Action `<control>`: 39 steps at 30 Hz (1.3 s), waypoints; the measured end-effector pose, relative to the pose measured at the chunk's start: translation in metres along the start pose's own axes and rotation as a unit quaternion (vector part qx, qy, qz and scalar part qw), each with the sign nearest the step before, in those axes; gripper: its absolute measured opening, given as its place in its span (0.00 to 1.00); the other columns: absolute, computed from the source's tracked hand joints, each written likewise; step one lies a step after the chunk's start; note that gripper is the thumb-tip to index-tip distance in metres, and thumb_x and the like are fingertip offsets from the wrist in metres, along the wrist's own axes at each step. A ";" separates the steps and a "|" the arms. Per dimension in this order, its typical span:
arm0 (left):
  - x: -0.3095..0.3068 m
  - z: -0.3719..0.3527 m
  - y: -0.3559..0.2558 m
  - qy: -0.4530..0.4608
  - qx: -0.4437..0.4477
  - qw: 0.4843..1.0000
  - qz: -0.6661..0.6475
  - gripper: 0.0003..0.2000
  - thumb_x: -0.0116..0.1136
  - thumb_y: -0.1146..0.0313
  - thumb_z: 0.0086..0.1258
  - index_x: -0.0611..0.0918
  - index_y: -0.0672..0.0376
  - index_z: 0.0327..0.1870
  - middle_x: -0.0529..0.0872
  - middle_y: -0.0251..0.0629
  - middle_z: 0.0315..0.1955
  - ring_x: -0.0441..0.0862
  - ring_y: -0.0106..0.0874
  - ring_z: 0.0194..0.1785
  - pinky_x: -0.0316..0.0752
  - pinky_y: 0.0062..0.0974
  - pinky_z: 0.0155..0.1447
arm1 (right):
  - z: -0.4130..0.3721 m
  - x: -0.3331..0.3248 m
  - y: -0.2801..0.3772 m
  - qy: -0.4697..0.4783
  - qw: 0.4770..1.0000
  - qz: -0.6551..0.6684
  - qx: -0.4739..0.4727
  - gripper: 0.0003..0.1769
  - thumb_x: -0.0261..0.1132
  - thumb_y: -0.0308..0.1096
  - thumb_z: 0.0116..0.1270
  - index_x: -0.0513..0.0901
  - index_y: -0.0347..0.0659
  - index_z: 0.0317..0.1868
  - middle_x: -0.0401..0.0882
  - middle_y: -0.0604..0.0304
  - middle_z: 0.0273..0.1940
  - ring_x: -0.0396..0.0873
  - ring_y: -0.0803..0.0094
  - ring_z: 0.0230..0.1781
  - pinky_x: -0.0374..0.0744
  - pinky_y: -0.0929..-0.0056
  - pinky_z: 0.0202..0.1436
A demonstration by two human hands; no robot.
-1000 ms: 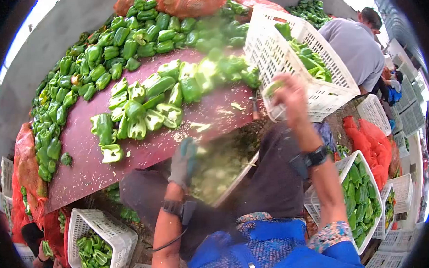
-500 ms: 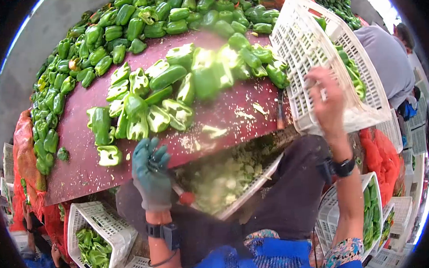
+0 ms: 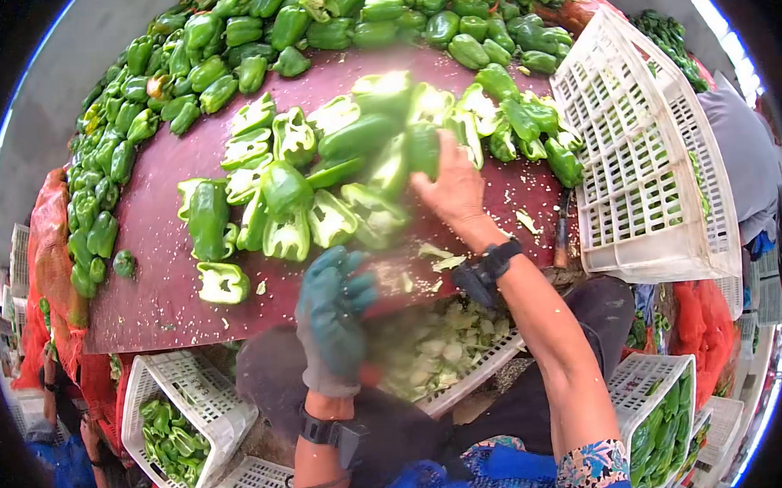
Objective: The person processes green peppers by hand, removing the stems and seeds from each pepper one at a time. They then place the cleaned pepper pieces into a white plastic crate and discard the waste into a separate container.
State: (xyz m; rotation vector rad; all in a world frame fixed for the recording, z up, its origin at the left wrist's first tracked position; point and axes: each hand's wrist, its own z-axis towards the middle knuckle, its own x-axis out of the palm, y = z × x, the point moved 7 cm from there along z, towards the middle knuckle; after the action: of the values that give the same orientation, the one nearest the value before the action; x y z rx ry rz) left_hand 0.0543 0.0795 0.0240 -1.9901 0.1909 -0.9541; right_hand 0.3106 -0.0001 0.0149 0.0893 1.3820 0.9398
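At the far left, another person in blue (image 3: pixel 65 463) is partly lost in the lens's dark border and hard to make out. Next comes a red mesh sack (image 3: pixel 55 250), then a white plastic crate (image 3: pixel 213 374) holding green pepper pieces (image 3: pixel 171 437), set below the edge of the maroon tabletop (image 3: pixel 158 293). Whole green bell peppers (image 3: pixel 203 34) heap along the table's left and far sides, cut off at the top.

Halved bell peppers (image 3: pixel 284 188) lie mid-table, some smeared by a hazy patch. Just below them, the left hand (image 3: pixel 331 312), in a teal-and-grey glove, hovers by the near edge with fingers curled; its palm is hidden, so whether it holds anything cannot be told. Pale scraps (image 3: pixel 444 351) fill a tray (image 3: pixel 475 375) under the edge, its left part blurred and covered.

The bare right hand (image 3: pixel 454 184) reaches over the table, thumb and fingers parted at the edge of a pepper piece (image 3: pixel 422 149); whether it grips the piece is unclear. Farther right, a wooden-handled knife (image 3: pixel 561 250) lies beside a tilted white crate (image 3: pixel 662 254), whose wall hides most of its contents and part of a person in grey (image 3: pixel 732 151).
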 end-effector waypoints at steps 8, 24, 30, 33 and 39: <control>0.022 -0.007 0.006 0.029 -0.012 0.999 0.033 0.23 0.53 0.58 0.76 0.71 0.63 0.66 0.80 0.44 0.57 0.81 0.30 0.50 0.77 0.26 0.54 | -0.039 -0.019 -0.035 0.156 0.744 0.612 0.218 0.30 0.51 0.48 0.73 0.71 0.37 0.67 0.83 0.48 0.51 0.85 0.60 0.42 0.86 0.61 0.43; 0.056 -0.037 0.016 0.194 0.001 0.947 -0.257 0.20 0.44 0.54 0.79 0.75 0.58 0.61 0.82 0.34 0.50 0.81 0.26 0.51 0.78 0.29 0.57 | -0.195 -0.031 0.044 0.332 0.740 0.508 0.290 0.29 0.48 0.59 0.76 0.72 0.43 0.60 0.83 0.51 0.40 0.83 0.67 0.33 0.81 0.70 0.32; 0.053 -0.047 -0.012 0.145 0.226 0.962 0.042 0.26 0.50 0.57 0.76 0.67 0.59 0.71 0.75 0.38 0.62 0.75 0.28 0.62 0.72 0.30 0.66 | -0.194 -0.044 0.069 0.333 0.750 0.470 0.323 0.22 0.53 0.52 0.75 0.70 0.47 0.60 0.80 0.54 0.42 0.83 0.66 0.29 0.76 0.72 0.24; 0.056 -0.054 -0.013 0.164 0.285 0.938 0.111 0.30 0.55 0.60 0.74 0.63 0.59 0.74 0.71 0.39 0.66 0.70 0.29 0.66 0.68 0.30 0.69 | -0.183 -0.024 0.056 0.384 0.774 0.466 0.190 0.25 0.60 0.52 0.70 0.72 0.47 0.59 0.79 0.56 0.48 0.84 0.65 0.40 0.79 0.68 0.35; 0.051 -0.053 0.006 0.195 0.308 0.890 0.276 0.31 0.67 0.71 0.64 0.71 0.60 0.70 0.78 0.42 0.61 0.74 0.31 0.64 0.69 0.30 0.67 | -0.188 -0.007 0.057 0.300 0.813 0.500 -0.004 0.23 0.67 0.47 0.67 0.76 0.48 0.58 0.81 0.63 0.47 0.82 0.69 0.45 0.81 0.65 0.42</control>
State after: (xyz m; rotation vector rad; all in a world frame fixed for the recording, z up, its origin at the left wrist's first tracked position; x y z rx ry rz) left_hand 0.0544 0.0173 0.0640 -1.0570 0.5684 -0.8790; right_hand 0.1217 -0.0540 0.0063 0.6044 1.9432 1.9742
